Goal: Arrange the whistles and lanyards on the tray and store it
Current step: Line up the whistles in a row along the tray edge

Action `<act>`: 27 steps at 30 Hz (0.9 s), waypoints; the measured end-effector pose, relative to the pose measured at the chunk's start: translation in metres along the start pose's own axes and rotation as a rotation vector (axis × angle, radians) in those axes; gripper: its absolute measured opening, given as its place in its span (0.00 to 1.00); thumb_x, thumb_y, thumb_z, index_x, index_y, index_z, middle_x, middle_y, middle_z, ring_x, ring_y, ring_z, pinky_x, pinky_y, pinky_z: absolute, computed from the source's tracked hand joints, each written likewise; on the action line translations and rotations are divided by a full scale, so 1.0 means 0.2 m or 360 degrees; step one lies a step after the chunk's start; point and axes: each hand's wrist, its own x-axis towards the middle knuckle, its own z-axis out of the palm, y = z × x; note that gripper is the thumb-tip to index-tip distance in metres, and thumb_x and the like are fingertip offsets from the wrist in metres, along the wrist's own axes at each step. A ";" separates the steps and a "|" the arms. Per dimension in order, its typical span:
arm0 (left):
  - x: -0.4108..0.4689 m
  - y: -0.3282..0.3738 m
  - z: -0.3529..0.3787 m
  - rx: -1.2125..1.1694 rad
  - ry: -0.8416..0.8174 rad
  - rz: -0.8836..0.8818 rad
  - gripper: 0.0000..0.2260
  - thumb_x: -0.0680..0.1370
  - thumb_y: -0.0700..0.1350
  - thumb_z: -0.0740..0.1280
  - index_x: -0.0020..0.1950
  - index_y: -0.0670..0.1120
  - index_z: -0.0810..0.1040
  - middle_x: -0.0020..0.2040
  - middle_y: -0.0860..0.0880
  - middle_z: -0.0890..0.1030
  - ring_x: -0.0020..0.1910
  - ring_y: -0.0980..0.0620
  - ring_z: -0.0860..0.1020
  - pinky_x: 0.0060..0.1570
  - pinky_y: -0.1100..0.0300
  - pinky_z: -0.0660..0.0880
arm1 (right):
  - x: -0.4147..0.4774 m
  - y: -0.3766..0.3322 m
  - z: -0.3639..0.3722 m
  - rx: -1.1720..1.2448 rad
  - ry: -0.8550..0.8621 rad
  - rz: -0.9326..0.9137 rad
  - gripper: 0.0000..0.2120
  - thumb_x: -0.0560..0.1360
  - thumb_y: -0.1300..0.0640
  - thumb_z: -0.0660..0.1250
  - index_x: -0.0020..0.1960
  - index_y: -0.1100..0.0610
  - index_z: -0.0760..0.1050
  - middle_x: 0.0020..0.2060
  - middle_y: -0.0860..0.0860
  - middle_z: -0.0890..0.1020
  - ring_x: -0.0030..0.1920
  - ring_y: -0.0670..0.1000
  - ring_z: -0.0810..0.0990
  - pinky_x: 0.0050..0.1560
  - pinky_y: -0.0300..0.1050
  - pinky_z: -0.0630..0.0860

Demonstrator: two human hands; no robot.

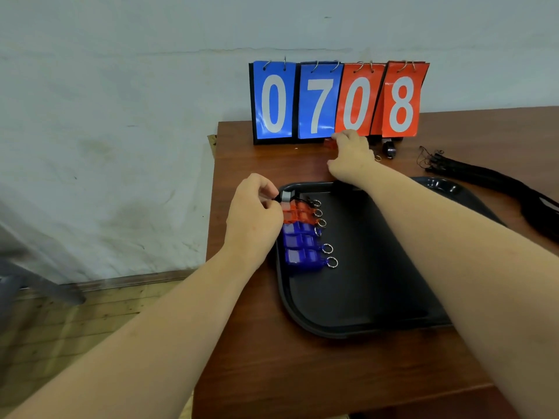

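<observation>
A black tray (363,285) lies on the brown table (302,373). Along its left side sits a row of whistles: blue whistles (302,246) nearest me, red whistles (299,213) behind them, each with a metal ring. My left hand (254,216) pinches a black whistle (287,195) at the far end of that row. My right hand (352,155) reaches past the tray and curls round a red whistle (330,143) at the foot of the scoreboard. Another black whistle (389,149) lies to the right. Black lanyards (484,179) lie bundled at the far right.
A flip scoreboard (335,101) reading 0708 stands at the table's back edge against the wall. The table's left edge runs close beside the tray, with wooden floor (90,322) below. A grey object (30,267) leans at the far left.
</observation>
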 end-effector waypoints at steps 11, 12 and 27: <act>0.01 -0.01 0.00 0.0005 -0.0003 0.0006 0.09 0.79 0.35 0.65 0.52 0.49 0.74 0.51 0.52 0.77 0.46 0.57 0.77 0.38 0.69 0.72 | -0.02 0.02 0.03 -0.0088 0.0200 -0.0150 0.21 0.77 0.54 0.66 0.70 0.53 0.70 0.69 0.53 0.70 0.70 0.56 0.64 0.69 0.54 0.64; 0.01 -0.01 0.00 0.0001 -0.0004 0.0006 0.09 0.79 0.36 0.65 0.52 0.49 0.74 0.51 0.52 0.77 0.46 0.57 0.77 0.38 0.69 0.72 | -0.02 0.02 0.03 -0.0081 0.0235 -0.0156 0.22 0.77 0.54 0.67 0.69 0.53 0.70 0.68 0.53 0.70 0.70 0.56 0.65 0.68 0.54 0.64; 0.01 -0.01 0.01 -0.0002 -0.0004 0.0014 0.09 0.79 0.35 0.64 0.51 0.50 0.73 0.50 0.52 0.77 0.47 0.55 0.77 0.39 0.65 0.74 | -0.03 0.04 0.04 0.0401 0.0205 -0.0173 0.10 0.73 0.54 0.74 0.53 0.52 0.77 0.54 0.50 0.76 0.52 0.48 0.77 0.46 0.34 0.72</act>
